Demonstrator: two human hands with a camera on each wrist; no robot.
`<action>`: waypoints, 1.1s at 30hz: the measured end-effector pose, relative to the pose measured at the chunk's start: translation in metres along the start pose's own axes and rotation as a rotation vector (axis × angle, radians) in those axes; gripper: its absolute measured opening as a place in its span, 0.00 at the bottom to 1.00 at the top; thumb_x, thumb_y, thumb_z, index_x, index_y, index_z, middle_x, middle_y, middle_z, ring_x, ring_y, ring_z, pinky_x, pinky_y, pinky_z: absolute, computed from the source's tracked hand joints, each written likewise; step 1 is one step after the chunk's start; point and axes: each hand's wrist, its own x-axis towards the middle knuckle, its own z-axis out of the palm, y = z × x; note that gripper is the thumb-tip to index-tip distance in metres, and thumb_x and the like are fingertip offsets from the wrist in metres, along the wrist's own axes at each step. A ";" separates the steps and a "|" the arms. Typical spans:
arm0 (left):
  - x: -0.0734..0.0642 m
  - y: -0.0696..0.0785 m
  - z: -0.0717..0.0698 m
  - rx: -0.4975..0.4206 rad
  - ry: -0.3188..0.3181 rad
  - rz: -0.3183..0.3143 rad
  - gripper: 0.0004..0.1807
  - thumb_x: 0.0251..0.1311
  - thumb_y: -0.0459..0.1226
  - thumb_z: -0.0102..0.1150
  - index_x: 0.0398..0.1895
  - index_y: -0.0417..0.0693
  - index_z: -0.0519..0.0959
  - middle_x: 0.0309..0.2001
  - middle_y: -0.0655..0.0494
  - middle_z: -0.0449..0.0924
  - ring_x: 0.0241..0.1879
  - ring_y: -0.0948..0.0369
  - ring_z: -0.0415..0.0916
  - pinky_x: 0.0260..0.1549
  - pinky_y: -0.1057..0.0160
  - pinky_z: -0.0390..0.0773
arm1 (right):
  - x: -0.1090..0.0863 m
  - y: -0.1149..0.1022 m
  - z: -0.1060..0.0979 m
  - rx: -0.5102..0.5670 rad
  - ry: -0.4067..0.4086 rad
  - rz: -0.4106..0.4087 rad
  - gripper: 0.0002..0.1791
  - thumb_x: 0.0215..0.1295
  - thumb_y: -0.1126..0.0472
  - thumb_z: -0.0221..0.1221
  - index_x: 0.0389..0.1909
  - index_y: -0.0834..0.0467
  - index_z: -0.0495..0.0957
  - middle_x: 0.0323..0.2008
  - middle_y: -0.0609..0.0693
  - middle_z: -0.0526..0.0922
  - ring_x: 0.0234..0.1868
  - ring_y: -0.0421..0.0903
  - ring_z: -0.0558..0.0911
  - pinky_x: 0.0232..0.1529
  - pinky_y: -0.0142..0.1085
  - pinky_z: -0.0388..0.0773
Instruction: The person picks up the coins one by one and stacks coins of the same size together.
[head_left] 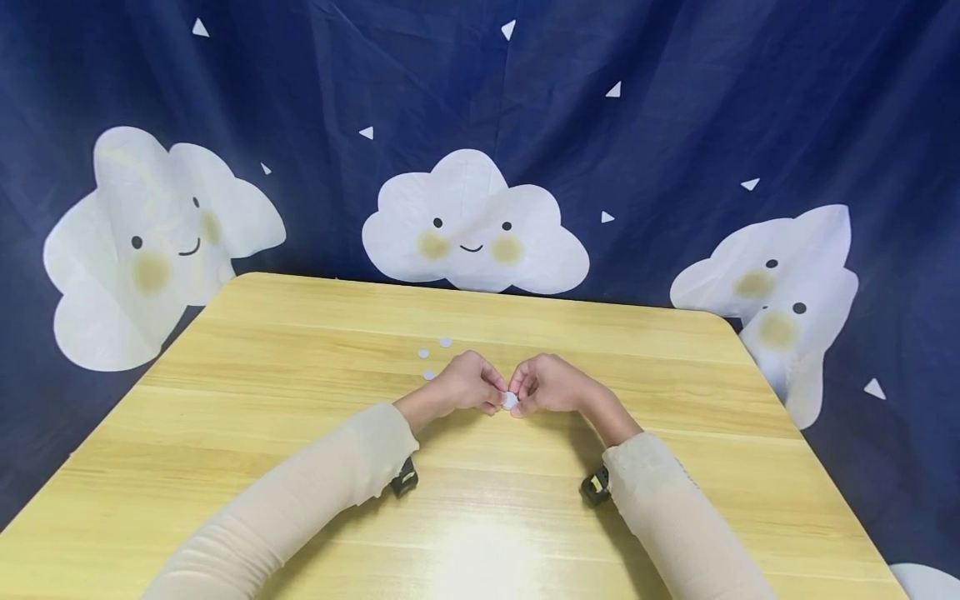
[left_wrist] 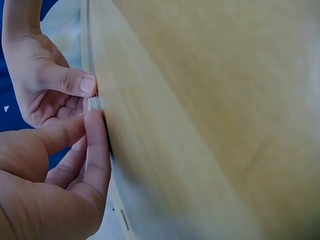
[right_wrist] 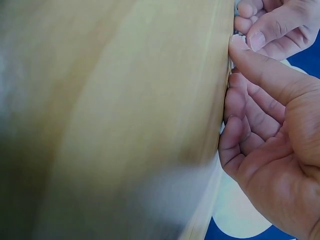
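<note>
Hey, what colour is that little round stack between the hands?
The round stack is white; it shows best in the head view.

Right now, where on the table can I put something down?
There's bare room between the right grip and the table's right edge, and left of the loose discs. It's crowded around those, the left grip and white stack.

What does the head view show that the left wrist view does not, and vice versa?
Only the head view shows both cream sleeves, two black wrist cameras and the round white face of the held disc stack. Only the left wrist view shows that stack's layered edge. Both show the left hand, right hand, wooden table and blue curtain.
</note>
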 end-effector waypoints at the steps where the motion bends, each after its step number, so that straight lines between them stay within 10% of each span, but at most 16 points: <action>1: 0.000 0.000 0.000 0.008 0.000 0.007 0.03 0.59 0.21 0.65 0.35 0.30 0.84 0.32 0.44 0.86 0.32 0.56 0.87 0.34 0.62 0.87 | 0.000 0.000 0.000 -0.001 -0.001 0.001 0.12 0.52 0.66 0.76 0.35 0.60 0.83 0.27 0.47 0.83 0.31 0.41 0.80 0.36 0.34 0.79; 33: 0.001 -0.001 0.001 0.117 -0.001 0.029 0.05 0.57 0.21 0.63 0.35 0.33 0.83 0.33 0.45 0.85 0.29 0.58 0.84 0.33 0.64 0.86 | 0.000 -0.002 0.000 -0.012 -0.005 -0.005 0.13 0.52 0.65 0.77 0.35 0.61 0.83 0.27 0.46 0.84 0.30 0.41 0.81 0.36 0.34 0.79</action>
